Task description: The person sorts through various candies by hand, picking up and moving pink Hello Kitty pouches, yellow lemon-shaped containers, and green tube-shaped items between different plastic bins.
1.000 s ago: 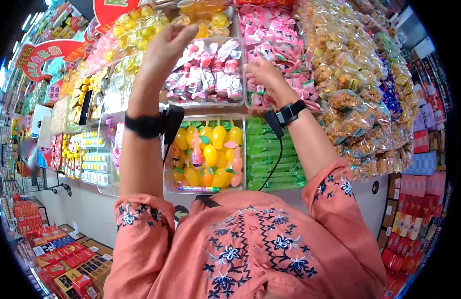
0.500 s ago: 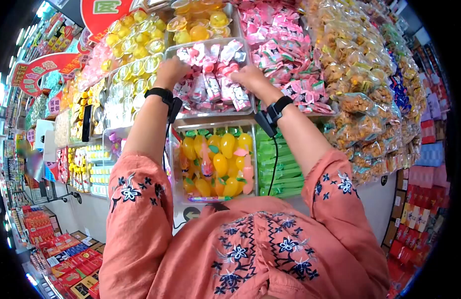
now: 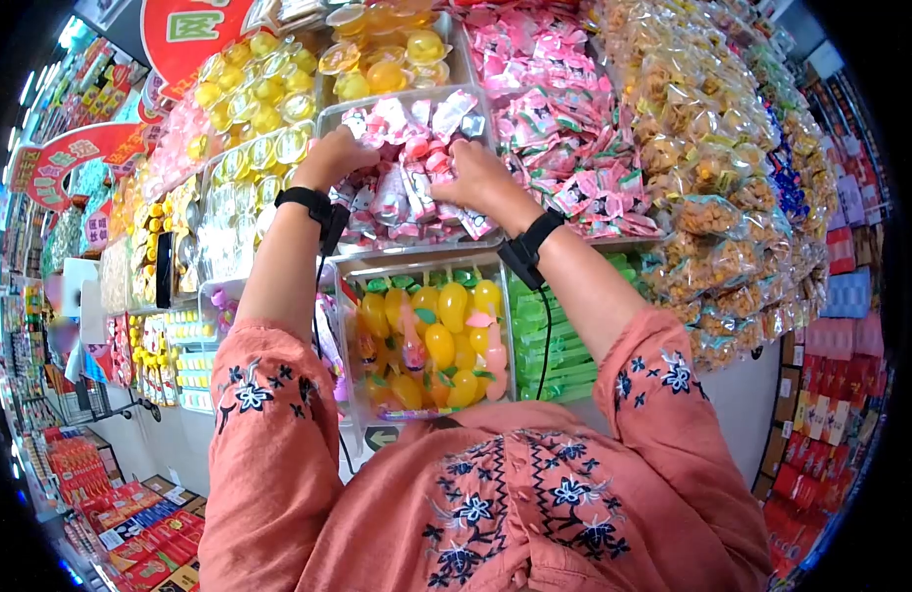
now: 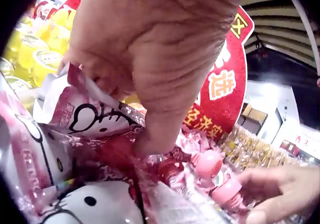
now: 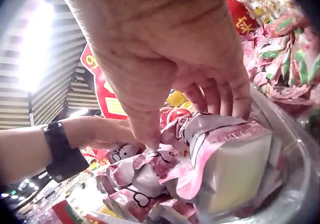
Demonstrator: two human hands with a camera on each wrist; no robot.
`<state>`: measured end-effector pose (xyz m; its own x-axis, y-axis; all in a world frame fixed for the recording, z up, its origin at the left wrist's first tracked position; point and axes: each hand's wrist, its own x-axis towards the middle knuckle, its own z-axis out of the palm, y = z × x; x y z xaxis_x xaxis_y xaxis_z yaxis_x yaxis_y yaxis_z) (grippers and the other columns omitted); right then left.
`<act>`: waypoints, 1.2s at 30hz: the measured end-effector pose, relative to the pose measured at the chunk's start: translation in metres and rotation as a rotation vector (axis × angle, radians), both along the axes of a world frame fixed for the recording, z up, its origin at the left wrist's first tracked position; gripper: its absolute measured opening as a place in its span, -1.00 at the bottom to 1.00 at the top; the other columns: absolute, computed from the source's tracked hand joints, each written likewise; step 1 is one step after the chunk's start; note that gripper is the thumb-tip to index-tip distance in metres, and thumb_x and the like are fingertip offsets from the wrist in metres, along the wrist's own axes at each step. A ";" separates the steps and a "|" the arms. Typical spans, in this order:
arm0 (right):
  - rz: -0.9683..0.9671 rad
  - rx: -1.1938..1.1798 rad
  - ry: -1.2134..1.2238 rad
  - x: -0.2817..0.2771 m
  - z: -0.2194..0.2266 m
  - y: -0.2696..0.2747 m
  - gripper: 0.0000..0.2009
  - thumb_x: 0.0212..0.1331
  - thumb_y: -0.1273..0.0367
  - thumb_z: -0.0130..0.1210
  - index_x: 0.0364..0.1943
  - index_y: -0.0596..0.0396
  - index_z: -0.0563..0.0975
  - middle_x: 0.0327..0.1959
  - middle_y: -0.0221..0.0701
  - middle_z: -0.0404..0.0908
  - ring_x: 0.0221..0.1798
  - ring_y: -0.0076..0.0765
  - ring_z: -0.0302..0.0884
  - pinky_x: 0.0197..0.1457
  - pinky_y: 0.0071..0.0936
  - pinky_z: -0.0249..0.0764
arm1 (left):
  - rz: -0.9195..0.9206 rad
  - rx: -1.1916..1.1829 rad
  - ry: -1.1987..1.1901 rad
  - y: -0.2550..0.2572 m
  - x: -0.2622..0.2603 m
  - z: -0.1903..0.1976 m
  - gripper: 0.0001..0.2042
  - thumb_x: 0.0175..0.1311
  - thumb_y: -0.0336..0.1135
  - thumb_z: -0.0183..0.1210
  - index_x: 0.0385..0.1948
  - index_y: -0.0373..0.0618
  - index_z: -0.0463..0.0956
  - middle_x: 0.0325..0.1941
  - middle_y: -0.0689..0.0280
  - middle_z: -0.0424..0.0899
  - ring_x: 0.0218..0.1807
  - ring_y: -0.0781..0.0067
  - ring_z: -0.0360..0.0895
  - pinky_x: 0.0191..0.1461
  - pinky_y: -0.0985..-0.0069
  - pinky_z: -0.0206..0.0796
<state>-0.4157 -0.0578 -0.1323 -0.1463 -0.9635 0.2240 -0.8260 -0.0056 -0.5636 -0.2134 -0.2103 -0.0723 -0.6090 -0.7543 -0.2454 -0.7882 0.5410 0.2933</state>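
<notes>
At one clear tray (image 5: 300, 149), left hand (image 3: 339, 158), fingers pinching one pouch (image 4: 92, 115); right hand (image 3: 478, 183), fingers parted over others (image 5: 235, 174) (count unclear)

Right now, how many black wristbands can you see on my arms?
2: the left wristband, behind the left hand, and the right wristband, behind the right hand, both hands at the pink packets. The sleeves could hide more.

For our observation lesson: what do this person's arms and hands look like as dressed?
Coral sleeves with navy-and-white floral embroidery end around the elbows. Each wrist has a black strap and device, trailing a thin dark cable. Left hand and right hand are ungloved.
</notes>
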 end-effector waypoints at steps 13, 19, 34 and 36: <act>-0.134 0.030 -1.062 -0.021 -0.018 -0.018 -0.67 0.24 0.17 0.06 -0.39 0.20 0.60 -0.53 -0.60 0.49 -0.45 -0.63 0.35 -0.36 -0.46 0.31 | 0.230 0.267 0.510 -0.033 -0.037 -0.036 -0.45 0.14 0.14 0.19 -0.22 -0.31 0.65 -0.33 0.21 0.68 -0.39 0.34 0.54 -0.27 0.41 0.32; -0.050 0.104 -1.309 -0.005 -0.012 -0.020 -0.71 0.32 0.22 0.03 -0.24 0.18 0.63 -0.40 -0.53 0.59 -0.36 -0.59 0.46 -0.28 -0.51 0.40 | 0.101 0.150 0.274 -0.012 -0.074 -0.026 -0.44 -0.01 0.01 0.41 -0.28 -0.46 0.58 -0.28 -0.01 0.71 -0.22 0.21 0.66 -0.15 0.33 0.44; 0.037 0.085 -0.974 -0.001 -0.037 -0.042 -0.53 0.11 0.12 0.23 -0.05 0.22 0.54 -0.18 -0.36 0.60 -0.13 -0.50 0.50 0.00 -0.49 0.43 | 0.155 0.179 0.375 -0.017 -0.086 -0.048 -0.18 -0.01 -0.13 0.46 0.28 -0.32 0.25 -0.14 0.05 0.69 -0.17 0.40 0.63 -0.15 0.41 0.48; 0.038 0.109 -1.025 -0.008 -0.039 -0.038 -0.55 0.13 0.13 0.23 -0.05 0.21 0.54 -0.16 -0.38 0.60 -0.10 -0.52 0.50 0.02 -0.51 0.42 | 0.146 0.312 0.415 -0.020 -0.084 -0.044 -0.21 0.00 -0.15 0.46 0.25 -0.32 0.28 -0.16 0.07 0.70 -0.16 0.43 0.63 -0.16 0.41 0.48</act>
